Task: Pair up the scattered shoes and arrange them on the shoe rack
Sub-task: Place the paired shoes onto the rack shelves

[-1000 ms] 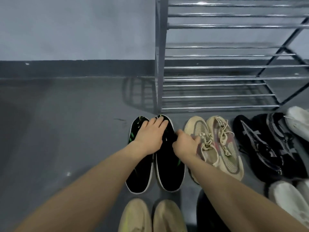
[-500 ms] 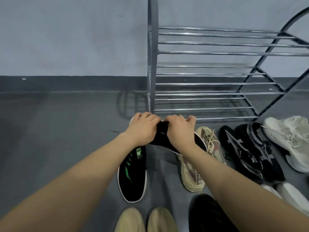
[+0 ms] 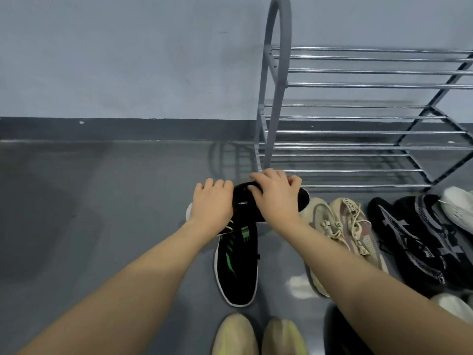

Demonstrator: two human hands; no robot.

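Nearest the camera, at the floor's (image 3: pixel 89 226) near edge, a pair of yellowish shoes (image 3: pixel 258 335) shows only its two toe caps, side by side; a dark shape just to their right is too cut off to identify. Beyond them a black shoe with green stripes (image 3: pixel 236 267) lies flat on the floor, white sole edge showing, its far end hidden under the left hand. To its right, still on the floor, sits a beige laced pair (image 3: pixel 343 234), then a black pair with grey star-like markings (image 3: pixel 419 242), and white shoes (image 3: pixel 458 211) toward the right edge, with another pale shoe partly visible nearer the camera. Both forearms reach forward over this row. The left hand (image 3: pixel 212 204) has its fingers curled over one end of a second black shoe (image 3: pixel 271 203), which is lifted off the floor and held crosswise above the striped one. The right hand (image 3: pixel 276 198) grips the same shoe from above, fingers curled over its far edge and thumb wrapped round the near side, so both hands clasp it between them. Just past the hands stands the shoe rack (image 3: pixel 358 131), a grey frame with chrome bar shelves, its lowest bars close to the held shoe. Behind it rises a pale grey wall (image 3: pixel 128 60) with a dark skirting band.
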